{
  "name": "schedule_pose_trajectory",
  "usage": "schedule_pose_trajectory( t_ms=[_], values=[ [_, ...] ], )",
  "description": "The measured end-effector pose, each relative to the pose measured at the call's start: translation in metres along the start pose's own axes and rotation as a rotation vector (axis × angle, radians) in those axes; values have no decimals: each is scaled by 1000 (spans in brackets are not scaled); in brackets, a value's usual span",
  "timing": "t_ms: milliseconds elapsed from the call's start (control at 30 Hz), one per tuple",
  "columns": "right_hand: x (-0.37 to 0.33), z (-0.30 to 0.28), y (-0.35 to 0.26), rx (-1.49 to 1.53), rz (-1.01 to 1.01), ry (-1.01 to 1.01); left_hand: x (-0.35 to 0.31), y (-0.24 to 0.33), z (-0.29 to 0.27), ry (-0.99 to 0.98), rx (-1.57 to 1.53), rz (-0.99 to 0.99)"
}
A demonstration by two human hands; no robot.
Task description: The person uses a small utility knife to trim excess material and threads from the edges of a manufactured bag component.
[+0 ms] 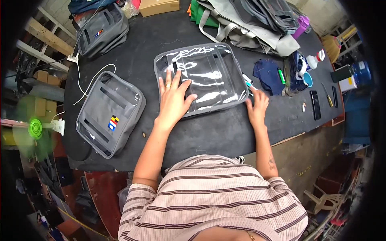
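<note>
My left hand (pixel 175 100) lies with spread fingers on a clear-fronted grey bag (pixel 205 80), flat on the black table. At that bag's right edge is my right hand (pixel 258 105), its fingers bent and its thumb apart from them. Just beyond its fingertips is a small teal-and-white item (pixel 248 83), partly hidden, whose kind I cannot make out. Left of my left arm lies a similar grey bag (pixel 110 114) with a colourful flag patch and two dark strips under its clear front.
Another grey bag (pixel 102 32) stands far left near a white cable (pixel 85 90). Grey bags and straps (pixel 249 30) pile up at the back right. Navy cloth (pixel 267 76), a green marker (pixel 281 76), a tape roll (pixel 307 79) and a phone (pixel 315 105) lie right. A green fan (pixel 36 127) spins left.
</note>
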State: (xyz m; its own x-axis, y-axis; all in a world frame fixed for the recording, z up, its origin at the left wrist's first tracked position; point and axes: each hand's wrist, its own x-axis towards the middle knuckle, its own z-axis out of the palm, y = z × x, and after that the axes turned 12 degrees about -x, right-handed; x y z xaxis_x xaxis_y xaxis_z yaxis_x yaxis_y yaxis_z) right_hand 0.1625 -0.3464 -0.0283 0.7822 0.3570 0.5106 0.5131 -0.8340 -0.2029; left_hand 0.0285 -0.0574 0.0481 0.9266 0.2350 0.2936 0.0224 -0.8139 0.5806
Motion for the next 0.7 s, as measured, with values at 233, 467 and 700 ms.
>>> schedule_pose_trajectory(
  t_ms=[233, 467, 700],
  values=[
    [-5, -17, 18, -22, 180, -132, 33, 44, 24, 287, -356, 221],
    [20, -65, 12, 259, 511, -99, 45, 71, 66, -6, -438, 285],
    [34, -83, -44, 398, 147, -122, 54, 60, 81, -12, -633, 25]
  ],
)
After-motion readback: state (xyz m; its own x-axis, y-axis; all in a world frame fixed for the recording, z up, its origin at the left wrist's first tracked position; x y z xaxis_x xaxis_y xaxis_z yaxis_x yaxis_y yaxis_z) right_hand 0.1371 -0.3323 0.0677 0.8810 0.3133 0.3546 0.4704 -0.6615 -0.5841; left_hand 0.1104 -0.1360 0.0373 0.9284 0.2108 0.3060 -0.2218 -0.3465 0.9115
